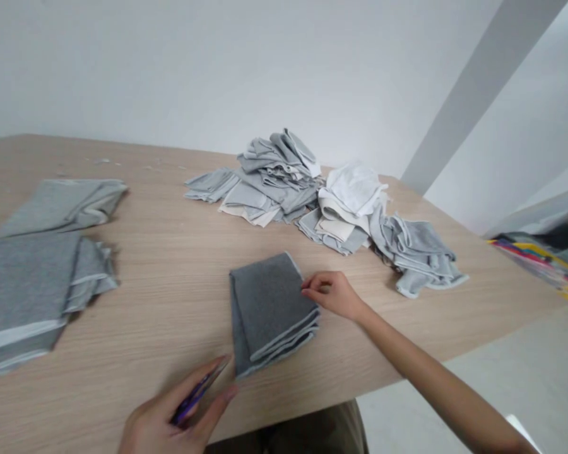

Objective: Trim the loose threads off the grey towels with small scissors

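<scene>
A dark grey cloth (272, 306), folded into several layers with pale stitched edges, lies near the table's front edge. My right hand (334, 293) is closed in a pinch at the cloth's right edge; its fingertips meet the fabric there. Left of the cloth's near corner is my left hand (175, 410), its fingers curled round small thread snips (196, 394) with a purple handle and a metal tip. The tip points at the cloth, a little apart from it. Part of the handle is hidden in the palm.
Behind the cloth are heaps of grey cloths (277, 173), white cloths (353, 189) and crumpled grey ones (419, 249). Folded grey cloths (26, 277) are stacked at the left. Small scraps (103, 161) dot the wooden table (170, 252). A yellow-edged bin (544, 265) stands at the right.
</scene>
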`<state>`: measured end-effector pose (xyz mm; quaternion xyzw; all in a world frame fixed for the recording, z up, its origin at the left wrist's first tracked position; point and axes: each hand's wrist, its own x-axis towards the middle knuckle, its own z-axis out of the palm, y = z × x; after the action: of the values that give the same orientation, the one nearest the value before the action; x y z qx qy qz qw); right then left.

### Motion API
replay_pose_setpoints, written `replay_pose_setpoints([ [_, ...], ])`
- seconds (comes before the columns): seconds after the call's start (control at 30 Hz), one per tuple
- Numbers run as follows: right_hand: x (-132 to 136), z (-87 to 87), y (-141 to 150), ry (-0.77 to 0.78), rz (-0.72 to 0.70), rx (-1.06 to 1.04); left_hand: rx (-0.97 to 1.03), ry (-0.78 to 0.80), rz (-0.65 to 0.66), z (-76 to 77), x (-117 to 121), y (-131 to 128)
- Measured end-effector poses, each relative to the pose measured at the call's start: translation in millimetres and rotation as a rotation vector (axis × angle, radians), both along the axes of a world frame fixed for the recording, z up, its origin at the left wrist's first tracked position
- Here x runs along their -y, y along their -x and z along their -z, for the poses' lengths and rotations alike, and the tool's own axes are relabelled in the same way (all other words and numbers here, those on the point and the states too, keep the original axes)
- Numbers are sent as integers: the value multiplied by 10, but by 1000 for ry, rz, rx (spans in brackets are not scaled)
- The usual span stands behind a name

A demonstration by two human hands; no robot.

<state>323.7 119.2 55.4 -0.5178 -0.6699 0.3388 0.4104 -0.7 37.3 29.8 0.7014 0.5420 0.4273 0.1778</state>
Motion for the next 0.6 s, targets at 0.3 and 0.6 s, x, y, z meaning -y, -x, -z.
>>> replay_pose_setpoints([
  [0.3, 8, 192, -75, -25, -39, -118, -217, 13, 135, 19, -167, -321],
  [0.6, 63, 140, -62, -112, -105, -45, -387, -35, 214, -20, -147, -327],
])
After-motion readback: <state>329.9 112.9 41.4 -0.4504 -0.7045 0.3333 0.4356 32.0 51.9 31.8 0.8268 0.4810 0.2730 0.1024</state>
